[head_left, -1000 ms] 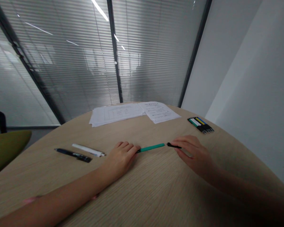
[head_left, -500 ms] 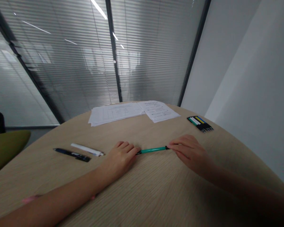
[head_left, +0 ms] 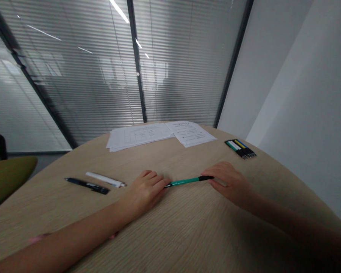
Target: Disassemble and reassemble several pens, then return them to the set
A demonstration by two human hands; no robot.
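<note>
- The green pen [head_left: 184,182] is lying nearly level across the middle of the frame, just below center, spanning the space between the two hands.
- The left hand [head_left: 147,189], left of center, is grasping the pen's left end, with its fingers curling over it and hiding part of it.
- The right hand [head_left: 230,182], right of center, is pinching the black cap [head_left: 206,178] between thumb and fingers; the cap is sitting against the pen's right end.
- A white pen [head_left: 104,179] and a black pen [head_left: 86,185] are resting side by side at center left, near the left wrist.
- A flat pack of colored pens [head_left: 240,148] is lying at center right, beyond the right hand.
- Printed papers [head_left: 140,136] are overlapping near the table's far edge, above the frame's center.
- The wooden table [head_left: 170,242] is filling the lower frame, while a green chair [head_left: 10,174] is standing at the left edge.
</note>
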